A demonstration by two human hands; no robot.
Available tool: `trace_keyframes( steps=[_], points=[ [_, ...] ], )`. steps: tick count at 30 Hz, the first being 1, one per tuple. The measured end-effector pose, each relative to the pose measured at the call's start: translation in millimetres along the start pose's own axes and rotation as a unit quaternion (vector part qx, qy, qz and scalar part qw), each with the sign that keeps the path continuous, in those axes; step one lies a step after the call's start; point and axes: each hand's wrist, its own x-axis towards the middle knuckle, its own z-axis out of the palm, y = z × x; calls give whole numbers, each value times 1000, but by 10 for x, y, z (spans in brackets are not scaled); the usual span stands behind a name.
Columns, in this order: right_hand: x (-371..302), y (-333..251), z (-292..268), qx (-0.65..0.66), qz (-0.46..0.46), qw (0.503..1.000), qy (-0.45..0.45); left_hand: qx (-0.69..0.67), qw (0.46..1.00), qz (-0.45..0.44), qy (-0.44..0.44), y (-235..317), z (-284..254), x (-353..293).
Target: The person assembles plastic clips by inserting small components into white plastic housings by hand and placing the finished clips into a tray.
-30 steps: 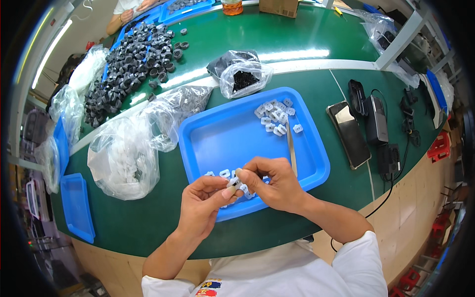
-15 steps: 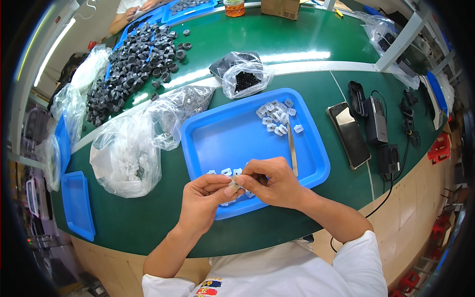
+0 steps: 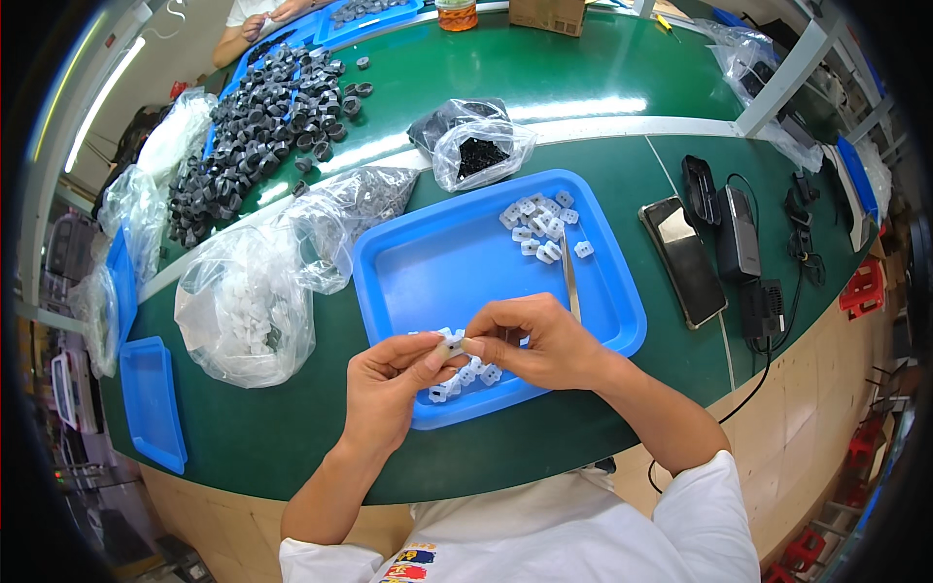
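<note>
Over the near edge of a blue tray (image 3: 408,282), both my hands meet at a small white plastic part (image 3: 451,340). My left hand (image 3: 394,381) pinches it between thumb and fingertips. From the other side, my right hand (image 3: 539,342) is closed, its thumb and forefinger pressed at the part; any tinier piece between them is hidden. Beneath my hands lie several similar white parts (image 3: 470,375), partly covered by my fingers. Another group of white parts (image 3: 539,223) sits in the tray's far right corner, beside metal tweezers (image 3: 571,282).
Clear bags (image 3: 248,316) stand left of the tray, and a bag of small black pieces (image 3: 481,155) behind it. A phone (image 3: 683,262) and black devices (image 3: 739,238) lie right. Dark grey caps (image 3: 262,126) are heaped far left, near another person's hands (image 3: 272,19).
My hands have tilted and parted slightly, so the white part between them shows more. My left hand has shifted a little left; more loose parts show below.
</note>
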Motion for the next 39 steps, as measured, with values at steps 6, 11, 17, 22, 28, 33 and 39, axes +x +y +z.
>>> trace_keyframes(
  steps=[6,11,17,22,28,33,39],
  points=[
    [-2,14,-10,66,31,997,-24,-8,1000,5,-14,-7,-9,-13],
    [0,-4,-24,103,73,991,-41,-5,1000,1,-15,-20,-18,-11],
    [-8,-6,-40,110,82,989,-48,-7,1000,-6,-17,-14,-2,-14],
    [-6,5,-46,114,92,988,-53,-7,1000,-11,-16,-23,-11,-11],
    [-1,-36,56,-2,13,1000,14,41,999,13,-2,-17,12,17],
    [-10,17,37,-88,-51,995,-11,156,987,15,-25,92,25,0],
    [50,144,-254,-289,-41,937,190,203,967,144,62,268,-67,30]
  ],
)
